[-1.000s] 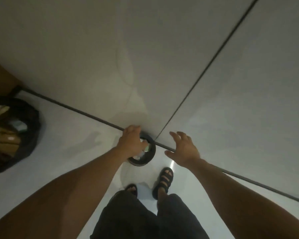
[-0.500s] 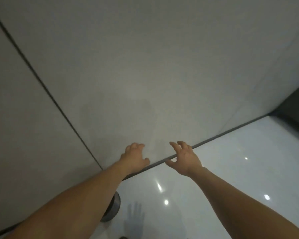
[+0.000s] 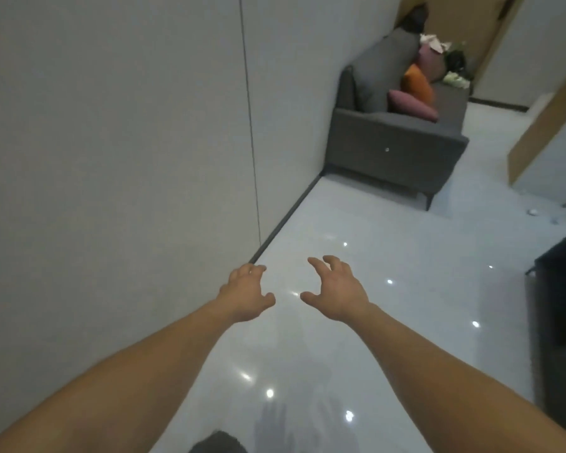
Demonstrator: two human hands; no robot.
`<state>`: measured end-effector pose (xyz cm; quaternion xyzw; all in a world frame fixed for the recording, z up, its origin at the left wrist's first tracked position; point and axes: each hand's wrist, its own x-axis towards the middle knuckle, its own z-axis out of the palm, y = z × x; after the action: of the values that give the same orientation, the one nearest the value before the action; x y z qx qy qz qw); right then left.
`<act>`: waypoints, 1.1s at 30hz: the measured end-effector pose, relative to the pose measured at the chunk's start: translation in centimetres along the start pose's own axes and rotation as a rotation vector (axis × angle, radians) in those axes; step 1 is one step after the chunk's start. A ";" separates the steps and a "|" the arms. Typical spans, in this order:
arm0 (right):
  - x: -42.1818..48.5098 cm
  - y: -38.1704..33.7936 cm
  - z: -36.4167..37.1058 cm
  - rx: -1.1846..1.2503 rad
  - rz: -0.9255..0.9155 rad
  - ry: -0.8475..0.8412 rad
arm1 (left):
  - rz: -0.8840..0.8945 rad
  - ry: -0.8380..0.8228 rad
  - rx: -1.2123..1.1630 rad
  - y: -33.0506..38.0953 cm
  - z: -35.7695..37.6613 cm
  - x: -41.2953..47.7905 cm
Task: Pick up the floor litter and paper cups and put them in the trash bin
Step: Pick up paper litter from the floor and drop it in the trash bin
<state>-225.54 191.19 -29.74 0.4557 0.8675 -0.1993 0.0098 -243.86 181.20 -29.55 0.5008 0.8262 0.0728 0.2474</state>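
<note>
Head view: left hand and right hand hover empty, fingers loosely spread. White floor litter, probably paper scraps, lies far ahead-right of the fingers; likely light, crushable: pinch an edge.

The left forearm enters from 8 o'clock and the right forearm from 4 o'clock. Both are bare from the frame edge to the wrist, broad near the camera and tapering toward the hands. The left hand and right hand are also bare, showing their backs and knuckles, each thumb on the inner side. Motion blur softens the fingers, so nails and finer marks cannot be made out. At 6 o'clock a rounded patch of dark, near-black cloth rises from the bottom edge; which garment it is cannot be told.
</note>
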 end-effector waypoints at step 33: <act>19.0 57.8 -23.0 0.179 0.706 0.217 | 0.600 -0.261 0.178 61.6 8.8 44.9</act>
<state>-186.99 243.52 -31.81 0.7440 0.6323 -0.2091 -0.0540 -207.76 248.90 -29.59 0.7464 0.6065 0.0055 0.2739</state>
